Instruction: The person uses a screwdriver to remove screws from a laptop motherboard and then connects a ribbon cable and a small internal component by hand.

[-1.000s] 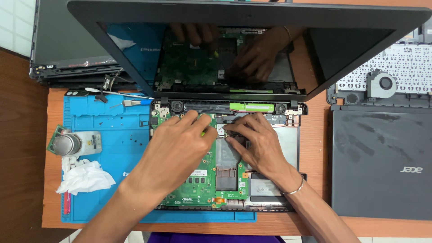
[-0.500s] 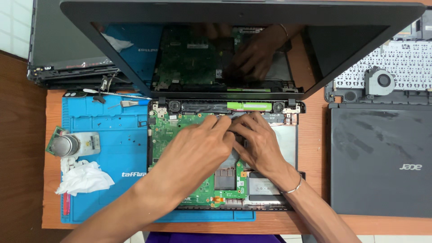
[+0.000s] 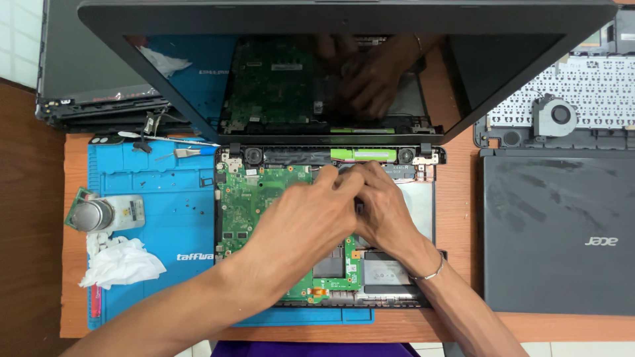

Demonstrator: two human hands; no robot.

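Note:
An opened laptop lies in front of me with its green motherboard (image 3: 248,198) bare and its dark screen (image 3: 165,73) tilted up at the back. My left hand (image 3: 301,218) lies across the middle of the board, fingers pointing to the upper right. My right hand (image 3: 383,208), a thin bracelet at its wrist, rests beside it with fingertips near the hinge bar. The fingertips of both hands meet just below the green strip (image 3: 364,155) at the hinge. What they pinch is hidden by the fingers. The screen mirrors both hands.
A blue work mat (image 3: 152,211) lies under the laptop at left, bearing a crumpled white tissue (image 3: 122,263), a round metal object (image 3: 89,215) and small tools. A closed dark laptop (image 3: 555,231) sits at right, a keyboard panel with a fan (image 3: 555,116) behind it. More laptop shells are stacked back left.
Both hands have slid up the board toward the hinge bar and drawn together. My view has shifted slightly.

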